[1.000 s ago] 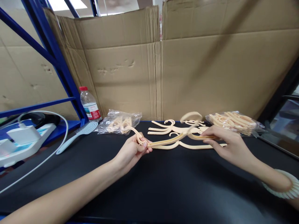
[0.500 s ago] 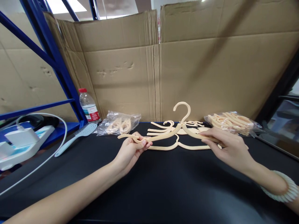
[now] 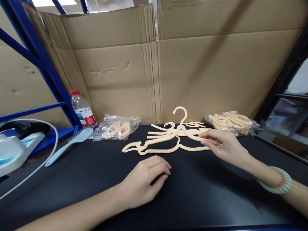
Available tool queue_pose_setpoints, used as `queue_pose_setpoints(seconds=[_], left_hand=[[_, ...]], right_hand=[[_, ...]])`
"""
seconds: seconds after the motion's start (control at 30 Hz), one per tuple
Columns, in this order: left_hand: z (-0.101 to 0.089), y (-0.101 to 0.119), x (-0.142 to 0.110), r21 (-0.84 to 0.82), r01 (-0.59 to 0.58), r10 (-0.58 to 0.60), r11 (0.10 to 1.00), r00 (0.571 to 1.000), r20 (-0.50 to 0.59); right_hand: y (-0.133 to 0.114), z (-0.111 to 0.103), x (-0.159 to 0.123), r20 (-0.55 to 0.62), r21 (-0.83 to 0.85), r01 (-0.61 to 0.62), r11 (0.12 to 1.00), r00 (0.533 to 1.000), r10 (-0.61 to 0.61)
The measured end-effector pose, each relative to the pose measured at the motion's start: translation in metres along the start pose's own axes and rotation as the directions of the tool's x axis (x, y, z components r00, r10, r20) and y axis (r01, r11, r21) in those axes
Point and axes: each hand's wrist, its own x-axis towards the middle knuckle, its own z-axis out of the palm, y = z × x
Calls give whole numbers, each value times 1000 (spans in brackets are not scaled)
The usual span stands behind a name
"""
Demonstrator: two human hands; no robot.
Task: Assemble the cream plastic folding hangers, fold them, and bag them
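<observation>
My right hand (image 3: 226, 147) grips the right arm of a cream plastic clothes hanger (image 3: 163, 139), raised with its hook up above the black table. Its right end is hidden by my fingers. Nothing is in my left hand (image 3: 145, 181), which hovers over the table in front of the hanger, thumb apart from the loosely curled fingers. Another cream hanger (image 3: 166, 150) lies just behind and below the held one, its right end covered by my right hand. Loose cream hanger parts (image 3: 157, 132) lie farther back.
A clear bag with cream parts (image 3: 117, 128) lies at back left, another bag of cream parts (image 3: 232, 122) at back right. A bottle (image 3: 84, 110), a light blue hairbrush (image 3: 81, 135) and a white power strip (image 3: 24, 150) with a cable stand left. Cardboard (image 3: 115, 70) walls the back.
My left hand has let go of the hanger's left end and drawn back toward me, to the right. My right hand still holds the hanger. The view has shifted slightly.
</observation>
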Motion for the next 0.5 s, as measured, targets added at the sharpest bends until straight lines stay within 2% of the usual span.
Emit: queue_pose_setpoints(seconds=[0.07, 0.1, 0.23, 0.4, 0.5], left_hand=[[-1, 3, -2, 153, -156, 149, 976, 987, 59], [-2, 3, -3, 203, -181, 170, 962, 983, 71], [-3, -3, -4, 320, -139, 115, 937, 989, 94], [0, -8, -4, 352, -88, 43, 932, 990, 135], [0, -7, -2, 355, -72, 17, 932, 988, 157]], right_hand=[[-1, 2, -1, 95, 17, -1, 1000, 996, 0], [-2, 3, -1, 136, 18, -5, 1000, 991, 3], [-1, 3, -3, 244, -16, 1, 1000, 970, 3], [4, 4, -5, 320, -90, 60, 994, 947, -28], [5, 4, -5, 347, -106, 52, 993, 938, -12]])
